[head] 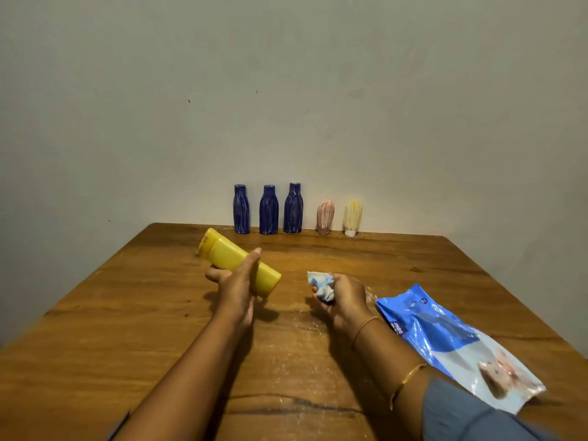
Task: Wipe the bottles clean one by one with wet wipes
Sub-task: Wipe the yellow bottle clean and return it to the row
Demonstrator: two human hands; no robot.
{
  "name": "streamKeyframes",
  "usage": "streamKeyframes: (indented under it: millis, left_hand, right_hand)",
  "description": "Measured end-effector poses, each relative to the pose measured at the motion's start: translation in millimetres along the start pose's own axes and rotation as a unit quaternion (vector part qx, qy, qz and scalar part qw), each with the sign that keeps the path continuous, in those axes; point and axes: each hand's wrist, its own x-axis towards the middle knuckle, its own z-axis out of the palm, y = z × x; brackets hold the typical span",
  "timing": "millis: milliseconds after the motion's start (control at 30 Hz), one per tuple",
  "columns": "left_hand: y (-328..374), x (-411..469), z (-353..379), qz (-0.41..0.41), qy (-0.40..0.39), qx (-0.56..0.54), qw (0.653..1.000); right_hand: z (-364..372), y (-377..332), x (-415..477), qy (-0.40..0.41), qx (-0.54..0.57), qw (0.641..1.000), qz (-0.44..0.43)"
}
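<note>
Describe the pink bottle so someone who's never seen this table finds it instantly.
On the wooden table, five bottles line the far edge against the wall. The pink bottle is fourth from the left, between the three tall blue bottles and a pale yellow bottle; it alone is pink.

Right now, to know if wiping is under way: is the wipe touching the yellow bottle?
Apart. The head view shows bare table between the wipe in the right hand and the yellow bottle in the left hand.
</note>
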Motion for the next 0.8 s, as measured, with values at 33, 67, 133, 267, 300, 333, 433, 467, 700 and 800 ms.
streamKeyframes:
  millis: [33,67,133,267,300,333,433,467,700,800]
  left_hand:
    - [3,10,-2,0.011,0.009,0.038,0.999]
    - [7,23,-4,0.020,0.015,0.075,0.997]
    - [15,44,-6,0.024,0.018,0.120,0.992]
    - [27,85,-11,0.120,0.054,0.267,0.955]
    - [30,97,-14,0.147,0.063,0.297,0.941]
    - [32,109,-16,0.163,0.066,0.316,0.932]
    - [37,141,-17,0.193,0.075,0.343,0.916]
    - [38,151,-16,0.198,0.079,0.344,0.914]
    - [36,211,-10,0.210,0.129,0.355,0.902]
    - [35,238,-14,0.234,0.138,0.392,0.879]
  right_hand:
    - [4,0,6,-0.003,-0.033,0.999,-0.022]
    - [9,-1,13,-0.006,-0.068,0.996,-0.049]
    - [18,-4,26,-0.006,-0.114,0.990,-0.077]
    - [30,-11,49,-0.043,-0.161,0.982,-0.092]
    - [33,-12,55,-0.056,-0.176,0.978,-0.099]
    - [37,-12,63,-0.065,-0.190,0.974,-0.103]
    - [47,-9,82,-0.087,-0.217,0.966,-0.115]
    - [50,-7,89,-0.093,-0.227,0.962,-0.120]
    - [47,1,120,-0.072,-0.321,0.917,-0.224]
    - [50,5,129,-0.067,-0.347,0.905,-0.237]
